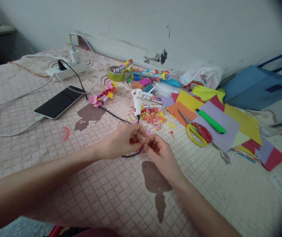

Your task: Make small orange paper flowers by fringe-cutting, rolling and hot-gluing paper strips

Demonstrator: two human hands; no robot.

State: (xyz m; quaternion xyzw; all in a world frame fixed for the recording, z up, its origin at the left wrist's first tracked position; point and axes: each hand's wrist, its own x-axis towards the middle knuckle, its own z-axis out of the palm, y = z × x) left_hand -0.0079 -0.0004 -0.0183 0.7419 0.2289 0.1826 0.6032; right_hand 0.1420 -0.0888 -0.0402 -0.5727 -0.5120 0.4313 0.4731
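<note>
My left hand point(127, 140) and my right hand point(158, 153) meet at the middle of the table, fingertips pinched close together. Whatever sits between the fingertips is too small to make out; a hint of pink shows there. Just beyond them a white hot glue gun point(137, 100) stands with its black cord point(115, 115) running under my hands. Beside the gun lies a heap of coloured paper shreds point(153, 117). A strip with pink and yellow paper flowers point(103, 95) rests to the left of the gun.
A tablet point(60, 102) and a power strip point(66, 70) with cables lie on the left. Scissors point(197, 133), a green cutter point(211, 121) and coloured sheets point(244, 123) cover the right. Green tape point(116, 75) and a blue bag point(251, 87) are farther back.
</note>
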